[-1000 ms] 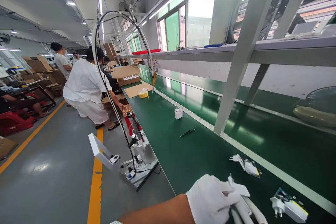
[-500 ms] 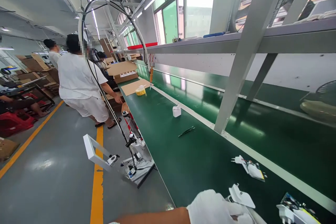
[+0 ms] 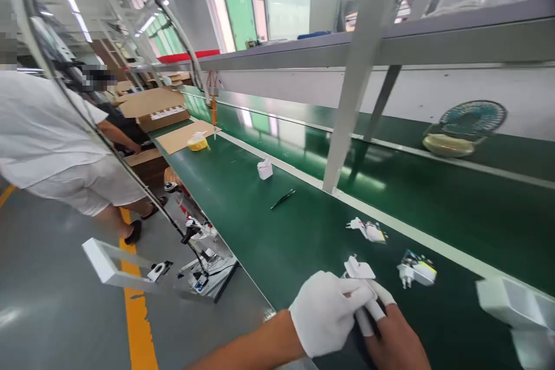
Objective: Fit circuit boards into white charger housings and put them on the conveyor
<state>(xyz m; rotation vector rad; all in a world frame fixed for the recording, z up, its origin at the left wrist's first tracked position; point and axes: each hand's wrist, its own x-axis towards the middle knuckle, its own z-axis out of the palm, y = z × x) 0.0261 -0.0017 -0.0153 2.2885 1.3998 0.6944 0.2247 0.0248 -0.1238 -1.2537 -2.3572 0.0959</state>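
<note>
— Hands met at the near edge of the green belt [image 3: 303,231], didn't they?

— They did. The left hand [image 3: 325,312], in a white glove, was closed round a white plug part [image 3: 359,269], its flat end poking up past the knuckles. The right hand [image 3: 392,332], bare but for white caps on the fingertips [image 3: 378,300], pressed against the left, pinching the same piece from below.

— Where did the part sit?

— Just above the belt, near its front edge, gripped between both hands.

— Anything else on the belt?

— A second plug [image 3: 417,270] with a yellow label lay just right of the hands. A third plug [image 3: 367,230] rested a little farther up. Black tweezers [image 3: 282,199] lay beyond, and a small white box [image 3: 265,169] past those. A yellow tape roll [image 3: 198,142] sat on a cardboard sheet [image 3: 180,136] far along. A small fan [image 3: 466,127] stood on the far side.

— And the aisle?

— A person in white [image 3: 52,139] stood by the line, near a white frame [image 3: 108,263].
</note>
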